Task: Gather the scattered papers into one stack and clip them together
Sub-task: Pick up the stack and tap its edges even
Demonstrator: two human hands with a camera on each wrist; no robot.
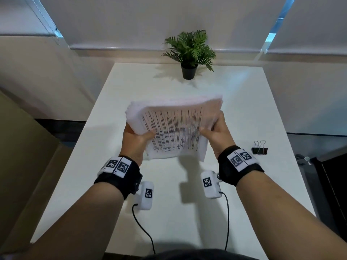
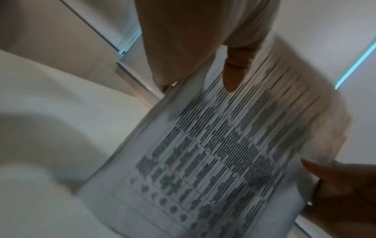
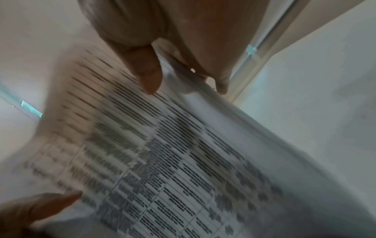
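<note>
A thick stack of printed papers (image 1: 174,128) is held up above the white table (image 1: 244,113), tilted and blurred. My left hand (image 1: 137,137) grips its left edge, thumb on the printed top sheet and fingers underneath. My right hand (image 1: 216,132) grips the right edge the same way. The left wrist view shows the stack of papers (image 2: 219,157) with my left thumb (image 2: 234,72) lying on it. In the right wrist view my right thumb (image 3: 146,72) presses on the papers (image 3: 183,161). A black binder clip (image 1: 260,149) lies on the table to the right of my right wrist.
A small potted fern (image 1: 189,53) stands at the far edge of the table. Cables (image 1: 142,229) run from the wrist cameras toward me across the near part of the table. A dark object (image 1: 330,184) sits beyond the table's right edge.
</note>
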